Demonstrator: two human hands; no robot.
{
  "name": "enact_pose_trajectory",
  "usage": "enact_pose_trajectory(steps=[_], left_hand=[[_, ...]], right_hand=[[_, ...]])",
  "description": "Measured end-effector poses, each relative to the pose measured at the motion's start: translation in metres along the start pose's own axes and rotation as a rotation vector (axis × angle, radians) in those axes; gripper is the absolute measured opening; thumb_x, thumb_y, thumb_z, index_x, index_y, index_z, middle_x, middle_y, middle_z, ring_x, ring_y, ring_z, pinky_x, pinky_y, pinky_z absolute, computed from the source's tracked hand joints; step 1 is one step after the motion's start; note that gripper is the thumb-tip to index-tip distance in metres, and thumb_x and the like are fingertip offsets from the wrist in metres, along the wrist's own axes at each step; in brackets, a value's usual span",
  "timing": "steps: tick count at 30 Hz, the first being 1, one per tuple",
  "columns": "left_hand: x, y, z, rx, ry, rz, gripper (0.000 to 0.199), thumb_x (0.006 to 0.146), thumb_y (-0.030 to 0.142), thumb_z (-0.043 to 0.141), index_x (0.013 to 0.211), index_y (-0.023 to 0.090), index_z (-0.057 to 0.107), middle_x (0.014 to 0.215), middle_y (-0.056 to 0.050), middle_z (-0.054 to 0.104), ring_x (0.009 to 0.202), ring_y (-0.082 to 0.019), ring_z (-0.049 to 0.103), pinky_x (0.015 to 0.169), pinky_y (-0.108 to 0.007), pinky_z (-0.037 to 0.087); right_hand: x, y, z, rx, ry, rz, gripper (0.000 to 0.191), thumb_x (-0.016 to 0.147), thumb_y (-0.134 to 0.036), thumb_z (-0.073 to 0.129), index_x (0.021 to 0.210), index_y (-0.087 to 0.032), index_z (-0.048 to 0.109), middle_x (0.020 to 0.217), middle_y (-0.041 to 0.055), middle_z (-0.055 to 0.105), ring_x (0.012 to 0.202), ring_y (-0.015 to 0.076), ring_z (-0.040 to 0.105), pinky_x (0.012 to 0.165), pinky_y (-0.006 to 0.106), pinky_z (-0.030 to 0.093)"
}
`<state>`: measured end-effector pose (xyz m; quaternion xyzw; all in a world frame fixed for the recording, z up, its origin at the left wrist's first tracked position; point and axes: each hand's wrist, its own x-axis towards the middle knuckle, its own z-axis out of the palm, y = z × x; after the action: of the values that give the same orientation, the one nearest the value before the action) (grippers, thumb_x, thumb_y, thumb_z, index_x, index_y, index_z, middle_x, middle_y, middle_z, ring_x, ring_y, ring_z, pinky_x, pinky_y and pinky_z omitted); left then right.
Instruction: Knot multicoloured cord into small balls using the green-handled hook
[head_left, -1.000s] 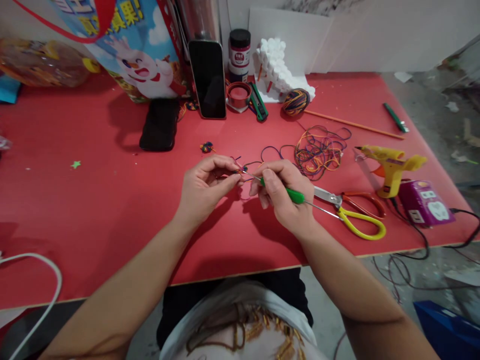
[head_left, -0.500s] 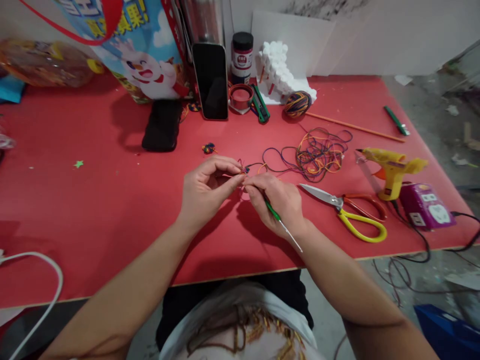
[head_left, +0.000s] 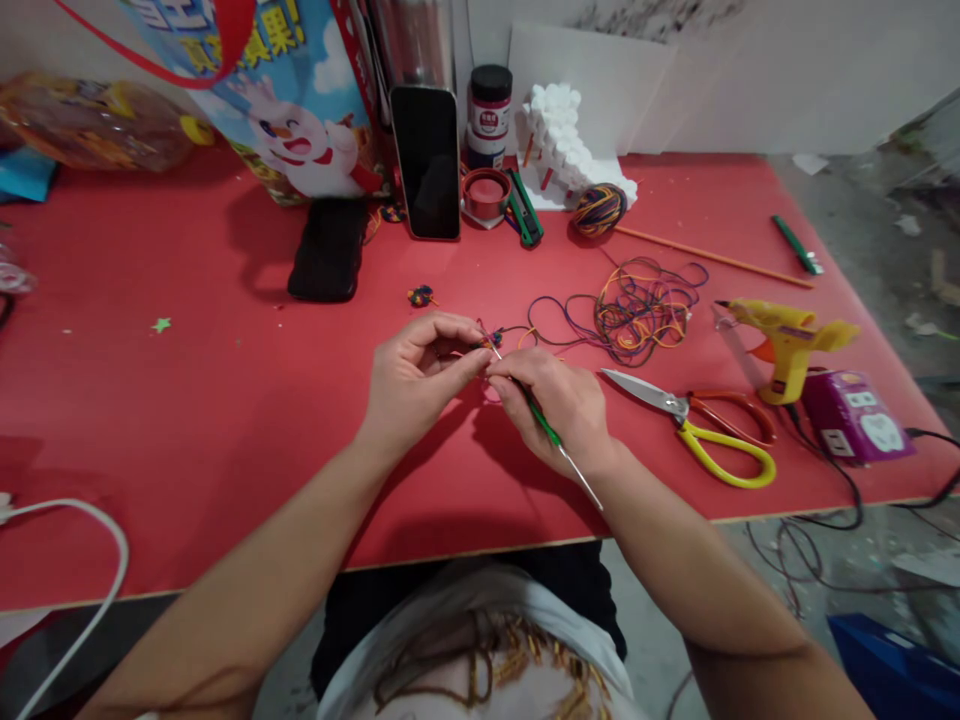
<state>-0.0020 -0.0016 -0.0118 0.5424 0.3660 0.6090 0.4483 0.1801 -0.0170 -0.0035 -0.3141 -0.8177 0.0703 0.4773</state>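
Note:
My left hand (head_left: 424, 372) is closed in a pinch on a small piece of multicoloured crochet work (head_left: 491, 340), mostly hidden by the fingertips. In my right hand (head_left: 559, 405) is a crochet hook (head_left: 545, 422) with a green grip; its metal tip points up and left to the crochet work, and its other end sticks out toward the wrist. From the work a thin strand runs right to a loose tangle of multicoloured yarn (head_left: 645, 310). Beyond my left hand lies a small finished-looking crochet piece (head_left: 421, 296).
Scissors (head_left: 686, 408), a yellow glue gun (head_left: 787, 340) and a purple power box (head_left: 855, 415) lie to the right. Farther back are a yarn ball (head_left: 600, 210), an orange stick (head_left: 712, 256), a green cutter (head_left: 525, 210), an upright phone (head_left: 426, 165) and a black phone-shaped item (head_left: 328, 250).
The hook's metal tip now shows between the fingertips at the crochet work, where it was hidden before. Both hands stay nearly in place; the whole view has shifted slightly.

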Motion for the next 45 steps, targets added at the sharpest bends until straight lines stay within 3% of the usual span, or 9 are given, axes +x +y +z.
enact_pose_trajectory(steps=[12,19,24,28,32,37,40,42,45], left_hand=[[-0.0026,0.0001,-0.0006,-0.195,0.065,-0.244,0.017,0.079,0.018,0.096,0.089,0.023,0.083,0.088,-0.001,0.079,0.083,-0.013,0.076,0.081,-0.024,0.063],[-0.0016,0.0013,0.0003,-0.127,0.115,-0.117,0.015,0.081,0.02,0.095,0.09,0.024,0.083,0.09,-0.001,0.079,0.081,-0.013,0.075,0.078,-0.025,0.063],[-0.0016,0.0037,0.0011,0.037,0.101,0.049,0.016,0.084,0.011,0.088,0.092,0.023,0.083,0.094,-0.003,0.079,0.09,-0.014,0.075,0.085,-0.026,0.062],[-0.0023,0.0049,0.0015,0.094,0.089,0.093,0.016,0.086,0.01,0.086,0.093,0.024,0.083,0.094,-0.002,0.078,0.088,-0.014,0.074,0.086,-0.027,0.061],[-0.0027,0.0059,0.0018,0.079,0.098,0.015,0.011,0.086,0.019,0.09,0.092,0.024,0.082,0.094,-0.003,0.079,0.087,-0.016,0.075,0.084,-0.031,0.063],[-0.0021,0.0033,0.0014,-0.089,0.117,-0.195,0.019,0.078,0.024,0.096,0.088,0.022,0.08,0.09,-0.002,0.079,0.08,-0.015,0.076,0.079,-0.028,0.063],[-0.002,-0.0004,0.0009,-0.218,0.084,-0.324,0.024,0.075,0.025,0.098,0.088,0.021,0.079,0.09,-0.002,0.078,0.084,-0.015,0.077,0.084,-0.028,0.063],[-0.0016,-0.0021,0.0004,-0.248,0.076,-0.348,0.024,0.074,0.024,0.099,0.088,0.022,0.08,0.091,-0.003,0.079,0.089,-0.016,0.077,0.087,-0.029,0.063],[0.0,-0.0022,-0.0008,-0.181,0.084,-0.265,0.018,0.078,0.019,0.094,0.09,0.023,0.081,0.095,-0.002,0.08,0.089,-0.015,0.077,0.086,-0.029,0.063]], right_hand=[[-0.0015,0.0003,0.0002,0.019,-0.062,-0.037,0.014,0.107,-0.016,0.059,0.119,-0.022,0.06,0.104,0.0076,0.083,0.096,0.018,0.081,0.079,0.027,0.062],[-0.0023,0.002,0.0014,-0.023,-0.092,-0.029,0.014,0.108,-0.016,0.055,0.12,-0.022,0.059,0.103,0.008,0.082,0.091,0.0193,0.08,0.073,0.028,0.061],[-0.0038,0.0022,0.0021,-0.048,-0.111,-0.02,0.015,0.108,-0.015,0.053,0.119,-0.021,0.06,0.105,0.008,0.082,0.091,0.0191,0.08,0.073,0.028,0.06],[-0.0047,0.0021,0.003,-0.063,-0.119,-0.007,0.018,0.108,-0.016,0.053,0.123,-0.023,0.06,0.109,0.0073,0.083,0.094,0.0183,0.08,0.075,0.028,0.061],[-0.0042,0.0018,0.0034,-0.065,-0.103,-0.015,0.015,0.108,-0.017,0.055,0.12,-0.022,0.06,0.105,0.0077,0.082,0.092,0.0185,0.08,0.073,0.027,0.06],[-0.0038,0.0027,0.0044,-0.066,-0.102,-0.013,0.015,0.108,-0.016,0.054,0.12,-0.023,0.06,0.106,0.0066,0.083,0.093,0.0178,0.081,0.075,0.027,0.061],[-0.0036,0.0032,0.0044,-0.064,-0.105,-0.013,0.015,0.108,-0.016,0.055,0.12,-0.023,0.06,0.109,0.0079,0.083,0.096,0.0184,0.082,0.075,0.027,0.061],[-0.0033,0.0029,0.0036,-0.044,-0.096,-0.022,0.015,0.107,-0.016,0.055,0.12,-0.023,0.061,0.107,0.008,0.083,0.094,0.0185,0.082,0.075,0.027,0.061],[-0.003,0.0017,0.0011,-0.013,-0.083,-0.005,0.014,0.106,-0.016,0.056,0.118,-0.021,0.061,0.101,0.0076,0.083,0.085,0.0177,0.08,0.072,0.027,0.06]])
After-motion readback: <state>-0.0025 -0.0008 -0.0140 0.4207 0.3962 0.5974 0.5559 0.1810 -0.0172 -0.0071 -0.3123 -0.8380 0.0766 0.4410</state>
